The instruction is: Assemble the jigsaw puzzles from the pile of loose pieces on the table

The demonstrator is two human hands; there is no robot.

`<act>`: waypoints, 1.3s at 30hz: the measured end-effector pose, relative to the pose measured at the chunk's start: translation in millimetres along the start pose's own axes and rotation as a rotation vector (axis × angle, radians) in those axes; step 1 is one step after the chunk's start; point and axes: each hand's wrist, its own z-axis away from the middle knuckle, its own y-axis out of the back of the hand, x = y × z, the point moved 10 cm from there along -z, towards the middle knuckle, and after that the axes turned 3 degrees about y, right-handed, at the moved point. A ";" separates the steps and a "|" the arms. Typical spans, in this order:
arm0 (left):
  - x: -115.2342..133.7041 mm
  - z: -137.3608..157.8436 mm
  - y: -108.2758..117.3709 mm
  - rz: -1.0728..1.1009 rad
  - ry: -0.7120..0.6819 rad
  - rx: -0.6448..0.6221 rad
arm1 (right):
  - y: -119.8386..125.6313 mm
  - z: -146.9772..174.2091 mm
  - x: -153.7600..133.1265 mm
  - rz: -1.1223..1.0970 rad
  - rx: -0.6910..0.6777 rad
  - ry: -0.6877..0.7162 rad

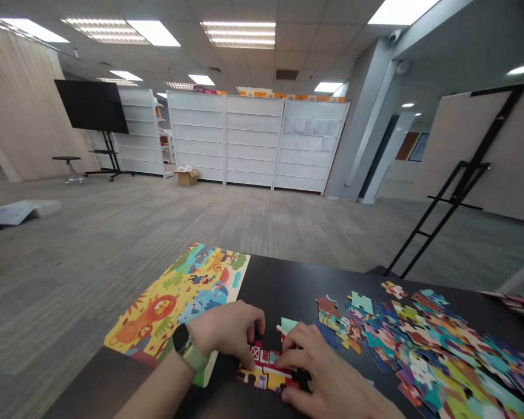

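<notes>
A small cluster of joined jigsaw puzzle pieces (266, 370), red, white and yellow with a barn-like pattern, lies on the black table in front of me. My left hand (231, 329) has its thumb and curved fingers at the cluster's upper left edge, gripping it. At its right side, my right hand (317, 364) holds the pieces between thumb and bent fingers and covers part of them. Another piece, pale green and red (288, 326), shows just beyond the right fingers. A watch (187, 345) with a green strap is on my left wrist.
The illustrated animal picture sheet (181, 294) lies at the left, partly under my left forearm. Many loose jigsaw pieces (436, 355) are heaped at the right on the black table (283, 282). Beyond the far edge stand a whiteboard easel (456, 192) and white shelves (253, 139).
</notes>
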 end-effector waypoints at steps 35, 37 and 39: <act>14.5 3.3 4.6 -0.224 0.030 0.123 | 25.0 2.0 34.3 -0.026 0.356 0.046; 13.7 2.7 4.6 -0.227 0.033 0.127 | 21.8 -0.4 29.8 -0.045 0.320 0.053; 13.2 2.2 4.5 -0.229 0.034 0.129 | 18.0 -2.1 29.8 -0.065 0.276 0.035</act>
